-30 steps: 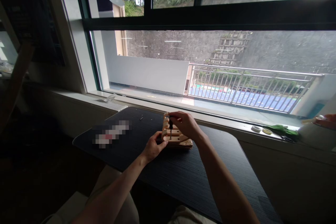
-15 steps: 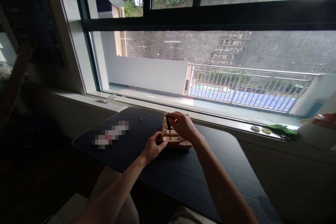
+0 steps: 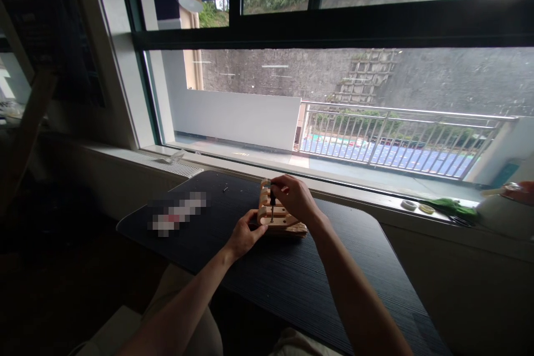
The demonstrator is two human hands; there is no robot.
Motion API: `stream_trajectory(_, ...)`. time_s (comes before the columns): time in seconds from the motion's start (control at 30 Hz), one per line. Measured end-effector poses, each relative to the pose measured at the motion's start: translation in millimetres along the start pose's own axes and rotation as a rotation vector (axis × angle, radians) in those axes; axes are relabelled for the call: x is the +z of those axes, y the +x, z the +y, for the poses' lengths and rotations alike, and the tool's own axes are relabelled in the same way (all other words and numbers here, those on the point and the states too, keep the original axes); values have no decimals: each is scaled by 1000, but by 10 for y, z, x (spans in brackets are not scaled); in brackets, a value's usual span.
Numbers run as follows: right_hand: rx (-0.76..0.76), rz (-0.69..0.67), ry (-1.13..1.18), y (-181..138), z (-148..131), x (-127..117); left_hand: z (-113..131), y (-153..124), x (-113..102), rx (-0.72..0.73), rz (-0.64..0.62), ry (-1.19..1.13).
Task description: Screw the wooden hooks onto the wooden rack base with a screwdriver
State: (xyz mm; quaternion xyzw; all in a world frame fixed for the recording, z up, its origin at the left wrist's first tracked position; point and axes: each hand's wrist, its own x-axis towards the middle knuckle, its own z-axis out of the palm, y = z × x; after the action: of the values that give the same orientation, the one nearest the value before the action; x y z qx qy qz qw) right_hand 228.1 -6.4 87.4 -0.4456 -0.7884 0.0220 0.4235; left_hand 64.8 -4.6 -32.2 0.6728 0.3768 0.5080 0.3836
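the right hand (image 3: 295, 198) holds a small screwdriver (image 3: 271, 204) upright, its fingers clamped together around the dark handle at the top. the thin shaft runs straight down and its tip meets the near slat of a wooden rack (image 3: 280, 221). the rack lies flat on the dark counter (image 3: 292, 283), roughly in the middle of it and towards the far edge below the window. the left hand (image 3: 244, 235) sits at the near left end of the rack, with the thumb and curled fingers closed on the rounded end of the wood.

compared with half a second ago, the right hand sits a little higher and is less curled over the tool, so more of the handle and shaft shows and the screwdriver stands straighter. this is much the same pose as a second ago. the left hand and the rack have not shifted on the counter.

a few small screws (image 3: 225, 189) lie on the counter to the far left of the rack. a green bundle (image 3: 453, 209) rests on the window sill (image 3: 367, 192) well to the right, and another person's hand (image 3: 520, 191) shows at the right edge.
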Motion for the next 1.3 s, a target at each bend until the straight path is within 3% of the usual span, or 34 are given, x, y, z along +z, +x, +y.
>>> stream_trajectory(0.2, 18, 3, 0, 9, 87, -34, -9, 2, -2, 4, -9, -14)
stream_trajectory(0.47, -56, -52, 24, 3, 9, -26, -5, -2, -9, 3, -11, -10)
stream_trajectory(1.3, 4, 0, -26, 8, 75, -56, -33, -2, -12, -4, -15, -2)
